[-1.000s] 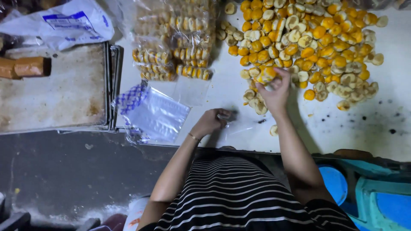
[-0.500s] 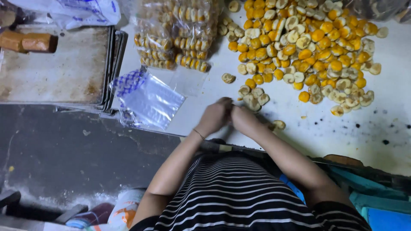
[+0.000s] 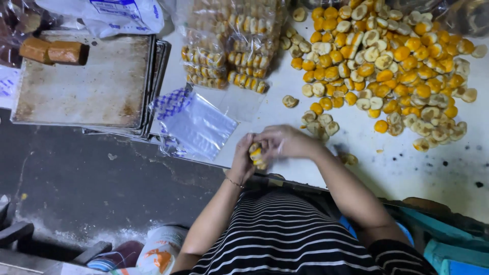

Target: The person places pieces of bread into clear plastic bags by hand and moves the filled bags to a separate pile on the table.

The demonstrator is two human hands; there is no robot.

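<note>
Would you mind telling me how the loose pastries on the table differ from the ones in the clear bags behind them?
The loose pastries lie scattered in a wide heap, facing every way; the bagged pastries sit lined up in neat rows. The loose pastries are bare on the white table; the bagged pastries are sealed under clear plastic. Both are small, round and yellow-orange, like the few pressed between the left hand and right hand.

Materials and finish, work surface.
Baking tray (image 3: 86, 86): dull, stained metal. Clear bags (image 3: 196, 127): thin glossy plastic, crinkled. Pastries (image 3: 387, 56): matt, crumbly crust, yolk-yellow tops slightly glazed. Table (image 3: 407, 168): matt white, speckled. Shirt (image 3: 285, 239): striped cloth.
</note>
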